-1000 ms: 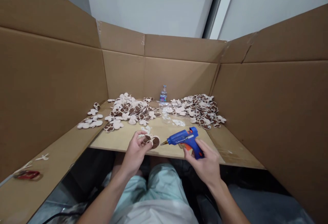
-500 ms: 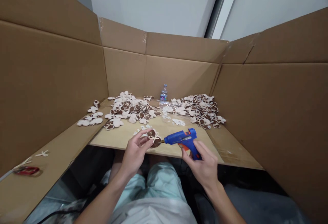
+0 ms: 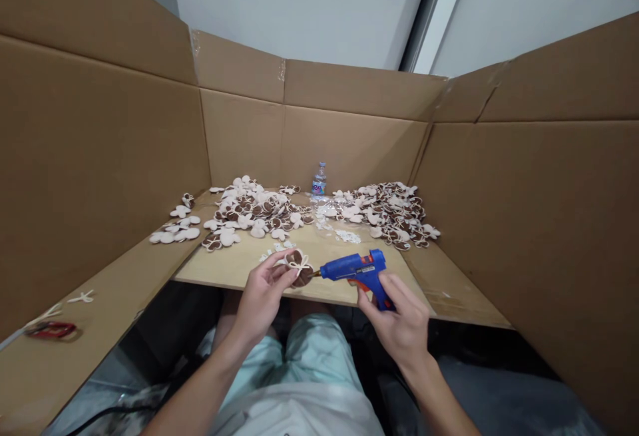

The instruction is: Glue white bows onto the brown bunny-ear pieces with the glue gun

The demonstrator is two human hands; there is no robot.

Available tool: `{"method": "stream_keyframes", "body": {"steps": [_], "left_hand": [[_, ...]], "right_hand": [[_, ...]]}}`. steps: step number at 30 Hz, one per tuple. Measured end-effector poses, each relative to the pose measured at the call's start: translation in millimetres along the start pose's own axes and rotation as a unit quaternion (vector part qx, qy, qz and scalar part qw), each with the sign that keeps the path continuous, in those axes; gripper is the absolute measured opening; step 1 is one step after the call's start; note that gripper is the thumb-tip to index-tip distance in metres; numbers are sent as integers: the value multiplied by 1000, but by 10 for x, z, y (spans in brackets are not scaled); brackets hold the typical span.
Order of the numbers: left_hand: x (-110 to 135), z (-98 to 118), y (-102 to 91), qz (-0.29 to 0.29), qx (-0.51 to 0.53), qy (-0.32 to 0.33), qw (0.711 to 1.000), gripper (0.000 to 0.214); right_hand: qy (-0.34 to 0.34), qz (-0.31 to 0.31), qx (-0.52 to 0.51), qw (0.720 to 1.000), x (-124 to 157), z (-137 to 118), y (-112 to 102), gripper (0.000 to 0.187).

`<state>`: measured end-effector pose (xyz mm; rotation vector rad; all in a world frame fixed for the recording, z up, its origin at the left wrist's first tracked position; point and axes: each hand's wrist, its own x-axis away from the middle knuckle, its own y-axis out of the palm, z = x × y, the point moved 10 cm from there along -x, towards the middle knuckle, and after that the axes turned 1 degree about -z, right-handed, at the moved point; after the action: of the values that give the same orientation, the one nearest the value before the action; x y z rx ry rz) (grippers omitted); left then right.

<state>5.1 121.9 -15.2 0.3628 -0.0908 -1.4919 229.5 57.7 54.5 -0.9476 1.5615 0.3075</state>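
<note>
Between the thumb and fingers of my left hand (image 3: 264,293) is a brown felt piece (image 3: 302,278) with a cream bow on it. My right hand (image 3: 402,316) grips a blue glue gun (image 3: 354,268) by its handle, with the fingers near the orange trigger. The gun's nozzle points left and meets the right side of the felt piece, at or very close to its surface. Both hands are above the front edge of the wooden board (image 3: 219,273). Small white pieces (image 3: 277,249) lie on the board just behind the felt piece.
Piles of white and brown felt pieces lie at the back left (image 3: 244,206) and back right (image 3: 394,213). A plastic bottle (image 3: 319,180) stands between them, near more white bits (image 3: 348,236). Cardboard walls (image 3: 319,136) enclose the board. At far left lies a red tool (image 3: 51,330).
The hands hold nearly the same pose. My right hand has shifted slightly right around the glue gun's handle, and the felt piece has moved a touch up and left.
</note>
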Motion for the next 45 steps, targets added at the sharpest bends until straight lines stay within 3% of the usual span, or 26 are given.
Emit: {"method": "stream_keyframes", "body": {"steps": [18,21,23,27,29,34,38,41,42,43,44,45], "left_hand": [[-9,6,-2,-10,-26,-4,1000,40],[-11,3,-8,-14,-30,-10,999,43],[-15,11,-12,-16,-45,-8,999,46],[-54,-37,-14,-23,-60,-33,997,54],[-100,-57,-84,-6,-57,-39,998,49],[-247,-63,-357,41,-62,-22,997,38],[-276,-33,-448,44,-53,-21,997,36],[-236,19,-412,38,-56,-21,998,33],[-219,35,-383,33,-56,-20,998,32],[-201,47,-353,28,-54,-20,998,32],[-185,52,-323,23,-50,-21,998,32],[-170,54,-297,19,-44,-23,999,32]], "right_hand": [[-25,20,26,999,29,54,-29,11],[56,-15,56,997,0,351,8,13],[158,-86,87,980,15,708,99,23],[336,-253,165,892,274,1426,297,31],[367,-285,185,866,393,1639,351,28],[381,-307,217,845,568,1871,428,21],[372,-286,229,853,522,1826,365,32],[345,-253,196,882,436,1548,392,44],[336,-254,148,895,436,1396,483,43],[331,-256,32,908,446,1196,638,40],[336,-274,-113,894,494,965,849,41],[345,-297,-241,857,553,713,1066,44]]}}
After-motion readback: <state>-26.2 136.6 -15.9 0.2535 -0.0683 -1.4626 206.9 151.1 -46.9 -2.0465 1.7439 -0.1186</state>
